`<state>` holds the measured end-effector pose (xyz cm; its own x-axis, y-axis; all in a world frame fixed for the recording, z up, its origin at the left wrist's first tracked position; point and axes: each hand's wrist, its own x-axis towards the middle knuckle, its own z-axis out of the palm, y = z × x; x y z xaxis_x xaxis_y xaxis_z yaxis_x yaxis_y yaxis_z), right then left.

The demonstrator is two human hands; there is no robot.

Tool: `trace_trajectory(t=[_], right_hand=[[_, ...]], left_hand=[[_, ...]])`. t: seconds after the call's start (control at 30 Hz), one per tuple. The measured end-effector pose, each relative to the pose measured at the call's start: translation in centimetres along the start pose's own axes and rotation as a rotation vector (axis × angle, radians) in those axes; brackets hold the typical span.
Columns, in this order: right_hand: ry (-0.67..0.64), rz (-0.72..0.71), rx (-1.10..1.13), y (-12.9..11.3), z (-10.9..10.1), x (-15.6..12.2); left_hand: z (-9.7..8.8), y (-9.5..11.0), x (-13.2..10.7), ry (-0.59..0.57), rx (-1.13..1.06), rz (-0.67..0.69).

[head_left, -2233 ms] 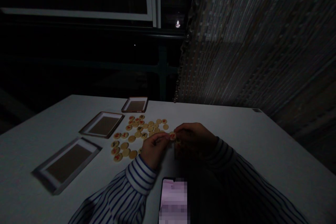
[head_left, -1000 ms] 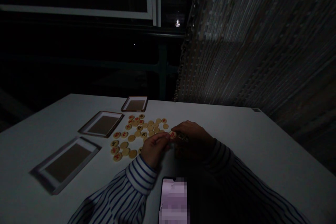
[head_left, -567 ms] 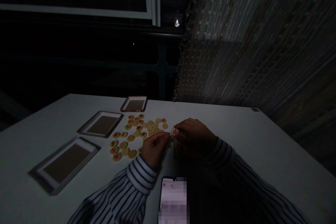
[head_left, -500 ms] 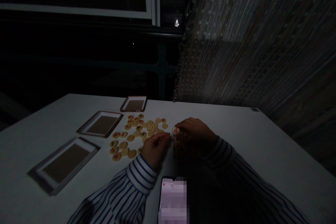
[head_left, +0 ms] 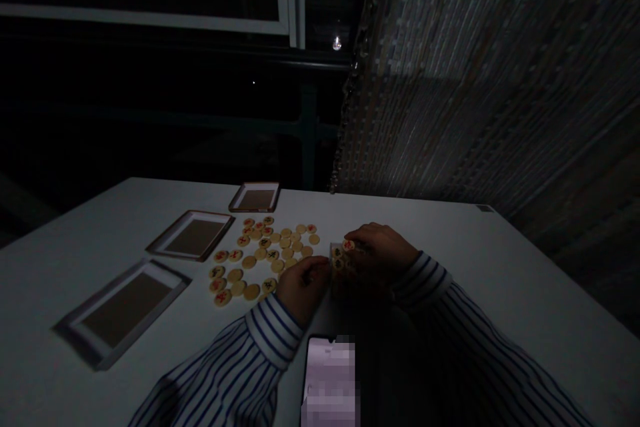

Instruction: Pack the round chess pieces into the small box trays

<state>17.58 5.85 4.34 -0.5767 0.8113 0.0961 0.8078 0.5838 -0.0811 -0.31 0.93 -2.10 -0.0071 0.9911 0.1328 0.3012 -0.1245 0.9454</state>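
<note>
A round Chinese chess piece with a red character (head_left: 349,246) is pinched in the fingers of my right hand (head_left: 383,245), over the far end of a small box (head_left: 332,290). Inside the box, several pieces with dark characters (head_left: 338,258) show; the rest of it lies in shadow and under my hand. My left hand (head_left: 303,285) is closed, its fingertips at the box's left wall, which it seems to grip. Left of that hand, many loose chess pieces (head_left: 249,263) are spread on the white table (head_left: 200,353), some face up with red or black characters, others blank.
Three shallow open trays or lids stand on the left: a near one (head_left: 97,361), a middle one (head_left: 203,255) and a far one (head_left: 255,210). A phone (head_left: 330,373) lies at the near edge between my forearms. A bead curtain (head_left: 425,80) hangs behind the table's right side.
My right hand has shifted slightly right with the red-marked piece, uncovering dark-marked pieces in the box. My left hand has moved a little to the right, closer to the box wall.
</note>
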Motion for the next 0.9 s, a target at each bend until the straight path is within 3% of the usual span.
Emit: trace_trajectory(t=[0.47,0.9], right_hand=[[-0.203,0.019,-0.166,-0.1,0.5,0.2],[-0.258,0.039,-0.169,0.3,1.1,0.4]], left_hand=[[0.3,-0.9,0.2,-0.04,0.048,0.011],[0.1,-1.0,0.1,-0.05,0.03,0.034]])
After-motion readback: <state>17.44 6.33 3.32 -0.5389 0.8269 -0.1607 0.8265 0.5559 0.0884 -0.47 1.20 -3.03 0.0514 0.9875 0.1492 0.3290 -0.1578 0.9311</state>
